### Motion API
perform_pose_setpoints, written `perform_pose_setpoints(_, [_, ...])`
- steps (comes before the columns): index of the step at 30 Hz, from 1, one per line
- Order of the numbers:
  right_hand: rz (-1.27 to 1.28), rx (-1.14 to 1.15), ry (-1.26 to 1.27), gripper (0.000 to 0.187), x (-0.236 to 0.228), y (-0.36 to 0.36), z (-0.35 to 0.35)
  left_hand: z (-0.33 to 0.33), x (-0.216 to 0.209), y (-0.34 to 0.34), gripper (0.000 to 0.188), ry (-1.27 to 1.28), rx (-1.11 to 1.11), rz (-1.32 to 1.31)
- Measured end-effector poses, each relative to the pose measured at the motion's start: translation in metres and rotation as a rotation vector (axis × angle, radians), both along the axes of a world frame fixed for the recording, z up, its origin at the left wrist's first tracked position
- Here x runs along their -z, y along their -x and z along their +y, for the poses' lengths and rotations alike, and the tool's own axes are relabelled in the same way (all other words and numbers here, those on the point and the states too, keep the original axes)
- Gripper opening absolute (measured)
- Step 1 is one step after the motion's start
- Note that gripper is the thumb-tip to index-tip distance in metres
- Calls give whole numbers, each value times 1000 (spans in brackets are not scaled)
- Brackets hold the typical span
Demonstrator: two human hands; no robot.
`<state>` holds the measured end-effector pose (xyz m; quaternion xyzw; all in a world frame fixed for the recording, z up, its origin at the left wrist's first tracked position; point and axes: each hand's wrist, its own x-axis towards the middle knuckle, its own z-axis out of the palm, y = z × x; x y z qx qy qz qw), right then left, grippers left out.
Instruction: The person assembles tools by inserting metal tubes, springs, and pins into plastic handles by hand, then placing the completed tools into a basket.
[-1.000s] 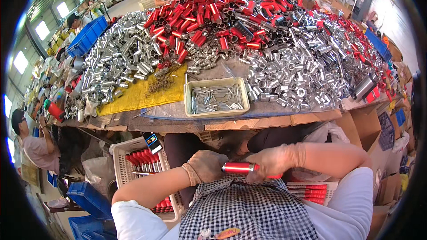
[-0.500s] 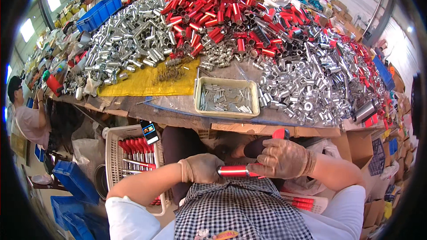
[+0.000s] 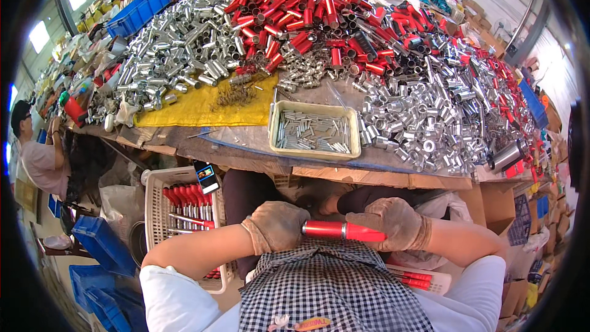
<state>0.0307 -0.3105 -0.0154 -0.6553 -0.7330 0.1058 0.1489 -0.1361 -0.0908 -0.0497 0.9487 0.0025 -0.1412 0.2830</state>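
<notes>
Both of my hands wear brownish, stained gloves. In front of my checked apron they hold a red tubular tool [image 3: 324,229] with a silver band, lying nearly level. My left hand [image 3: 276,227] is closed round its left end and hides that end. My right hand [image 3: 398,220] grips the tapered red part [image 3: 364,233] on the right, fingers curled and thumb laid along its top. Beyond my hands, on the table edge, a cream tray [image 3: 314,154] holds many small metal pins.
The table bears heaps of silver fittings [image 3: 178,49], red tubes [image 3: 295,18] and silver rings [image 3: 424,129], beside a yellow cloth [image 3: 178,114]. At my left a white basket [image 3: 157,209] holds red-handled tools; a phone-like device [image 3: 207,177] hangs at its corner. Other people work farther off.
My right hand has come down and turned. The red part that stuck up above it now lies in line with the red tube. My left hand stays closed on the other end.
</notes>
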Motion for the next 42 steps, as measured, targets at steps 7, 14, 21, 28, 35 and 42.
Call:
perform_pose_setpoints(7, [734, 266, 0, 29, 7, 9, 5, 4, -13, -9, 19, -281, -92, -175])
perform_pose_setpoints(14, [2005, 570, 439, 24, 15, 14, 11, 33, -6, -21, 14, -505, 23, -530])
perform_pose_setpoints(21, [1596, 481, 404, 25, 20, 16, 14, 18, 4, -13, 17, -377, 8, -260])
perform_pose_setpoints(28, [181, -14, 65, 37, 35, 4, 9, 1, 33, 1, 25, 86, -11, 81])
perform_pose_setpoints(35, [-433, -466, -149, 28, 1, 13, 29, 1, 44, 4, 36, 484, 160, 459])
perform_pose_setpoints(42, [281, 118, 130, 29, 20, 21, 16, 3, 20, 4, 16, -263, -127, -46])
